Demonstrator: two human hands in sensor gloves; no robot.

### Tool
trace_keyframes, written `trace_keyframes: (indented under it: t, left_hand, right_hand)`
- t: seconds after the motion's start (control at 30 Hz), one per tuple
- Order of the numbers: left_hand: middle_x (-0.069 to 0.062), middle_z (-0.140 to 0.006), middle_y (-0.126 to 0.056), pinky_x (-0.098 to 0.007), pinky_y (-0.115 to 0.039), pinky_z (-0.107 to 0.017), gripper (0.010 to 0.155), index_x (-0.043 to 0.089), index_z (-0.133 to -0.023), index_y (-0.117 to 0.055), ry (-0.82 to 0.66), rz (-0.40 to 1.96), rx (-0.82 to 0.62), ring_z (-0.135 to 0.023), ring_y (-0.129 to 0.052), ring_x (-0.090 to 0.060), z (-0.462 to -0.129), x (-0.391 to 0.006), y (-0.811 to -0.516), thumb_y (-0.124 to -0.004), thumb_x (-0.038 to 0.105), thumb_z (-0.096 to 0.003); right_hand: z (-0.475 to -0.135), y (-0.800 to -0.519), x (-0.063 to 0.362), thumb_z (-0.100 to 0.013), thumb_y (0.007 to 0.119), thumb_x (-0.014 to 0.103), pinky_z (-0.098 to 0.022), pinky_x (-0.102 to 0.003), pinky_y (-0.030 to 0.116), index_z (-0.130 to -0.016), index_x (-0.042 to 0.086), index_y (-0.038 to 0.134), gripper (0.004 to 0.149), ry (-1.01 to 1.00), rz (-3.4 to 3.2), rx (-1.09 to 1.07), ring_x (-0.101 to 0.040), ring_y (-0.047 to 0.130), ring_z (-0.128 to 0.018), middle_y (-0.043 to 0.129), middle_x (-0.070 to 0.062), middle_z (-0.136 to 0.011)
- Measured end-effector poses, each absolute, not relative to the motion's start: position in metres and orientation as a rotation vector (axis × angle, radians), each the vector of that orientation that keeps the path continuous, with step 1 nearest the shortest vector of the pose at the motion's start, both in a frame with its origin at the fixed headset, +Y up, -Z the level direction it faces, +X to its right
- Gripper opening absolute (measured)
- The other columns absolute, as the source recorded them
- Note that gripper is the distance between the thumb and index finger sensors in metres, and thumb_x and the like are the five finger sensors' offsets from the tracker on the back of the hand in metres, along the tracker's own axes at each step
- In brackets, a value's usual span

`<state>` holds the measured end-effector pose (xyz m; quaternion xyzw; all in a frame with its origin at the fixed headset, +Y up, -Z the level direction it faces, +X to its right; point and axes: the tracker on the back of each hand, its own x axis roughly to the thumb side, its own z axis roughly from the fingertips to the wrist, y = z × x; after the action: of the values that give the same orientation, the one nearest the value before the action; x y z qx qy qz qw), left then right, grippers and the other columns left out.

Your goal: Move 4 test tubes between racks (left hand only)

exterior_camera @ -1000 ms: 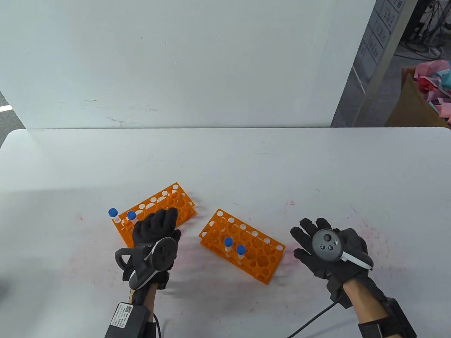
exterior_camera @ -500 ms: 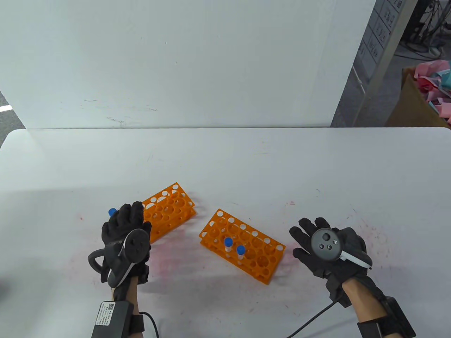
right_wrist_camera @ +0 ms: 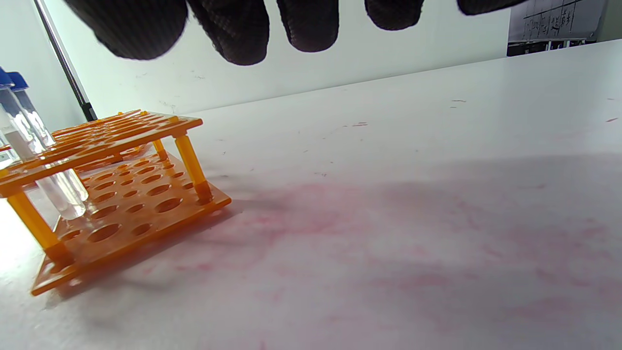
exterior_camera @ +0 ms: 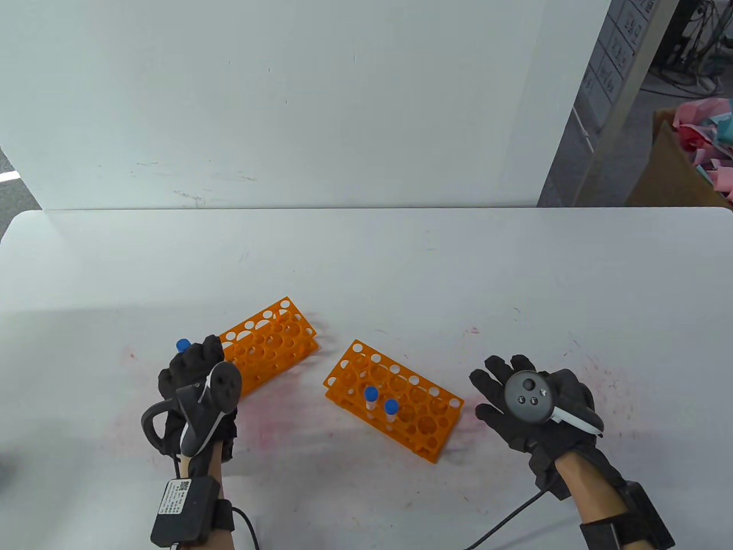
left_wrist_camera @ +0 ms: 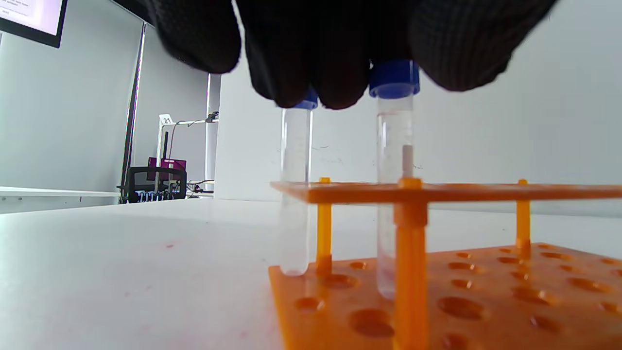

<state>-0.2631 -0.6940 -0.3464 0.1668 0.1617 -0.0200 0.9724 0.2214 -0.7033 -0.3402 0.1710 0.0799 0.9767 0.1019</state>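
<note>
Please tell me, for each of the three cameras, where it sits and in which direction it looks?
Table view: above the table's near edge, looking down; both hands, left hand, right hand.
Left wrist view: low under the left hand, facing the left rack; fingers over two tubes.
Right wrist view: low, facing the right rack.
Shared: table and right wrist views both show the right rack's tubes.

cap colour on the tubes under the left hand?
Blue screw caps on the clear plastic test tubes, clearest in the left wrist view, just under the gloved fingers.

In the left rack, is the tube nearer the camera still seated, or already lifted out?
Still seated. In the left wrist view the tube passes upright through the top plate, its tip down at the base of the rack; the left hand is at its cap.
</note>
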Motion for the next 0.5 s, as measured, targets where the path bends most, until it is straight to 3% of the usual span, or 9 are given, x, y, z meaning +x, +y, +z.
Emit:
trace_keyframes:
  t: [0.2, 0.5]
  left_hand:
    - [-0.002, -0.106, -0.074, -0.057, -0.07, -0.068, 0.062, 0.032, -0.104, -0.05, 0.36, 0.035, 0.303, -0.095, -0.081, -0.033, -0.352, -0.26, -0.694, -0.075, 0.048, -0.0484]
    - [-0.004, -0.099, -0.083, -0.054, -0.076, -0.063, 0.053, 0.031, -0.096, -0.058, 0.413, 0.013, 0.311, -0.086, -0.09, -0.032, -0.367, -0.257, -0.688, -0.076, 0.046, -0.0486]
  right_hand:
    - [-0.34, -0.702, 0.221, -0.054, 0.058, 0.053, -0.066, -0.078, 0.037, -0.109, 0.028, 0.045, 0.062, 0.243, 2.88, 0.501, -0.055, 0.032, -0.103, 0.035, -0.011, -0.12]
    - [-0.337, -0.699, 0.224, -0.054, 0.058, 0.053, -0.066, -0.077, 0.037, -0.109, 0.028, 0.045, 0.062, 0.234, 2.862, 0.485, -0.055, 0.032, -0.103, 0.035, -0.011, -0.12]
